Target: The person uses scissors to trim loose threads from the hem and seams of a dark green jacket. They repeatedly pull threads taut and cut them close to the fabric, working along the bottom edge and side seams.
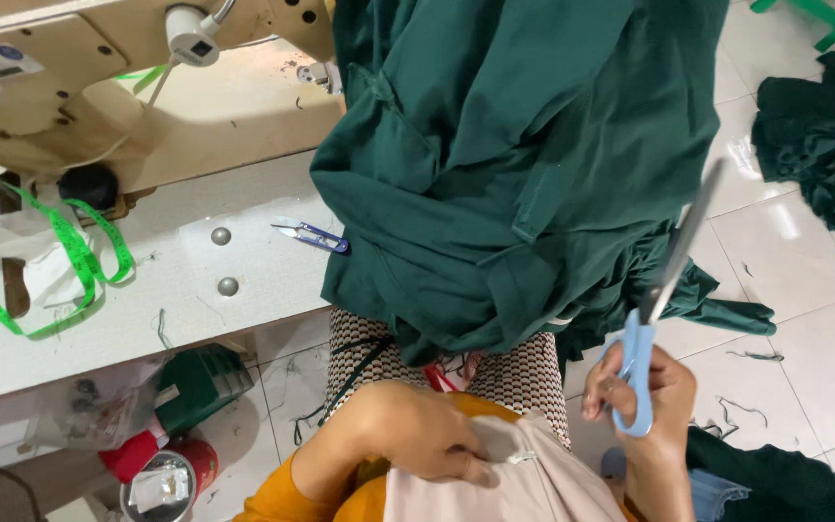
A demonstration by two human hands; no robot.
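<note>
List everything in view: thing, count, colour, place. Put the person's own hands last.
green garment: one, dark green, draped over the lap and table edge
scissors: one, light blue handles, in the right hand
beige cloth: one, pale beige, bottom centre
thread snips: one, blue, on the table
tape measure: one, bright green, table left
sewing machine: one, cream, top left
table: one, white, left
garment pile: one, dark green, floor at right
tin: one, red, floor at lower left
left hand: pressing on the beige cloth
right hand: gripping the scissors
</note>
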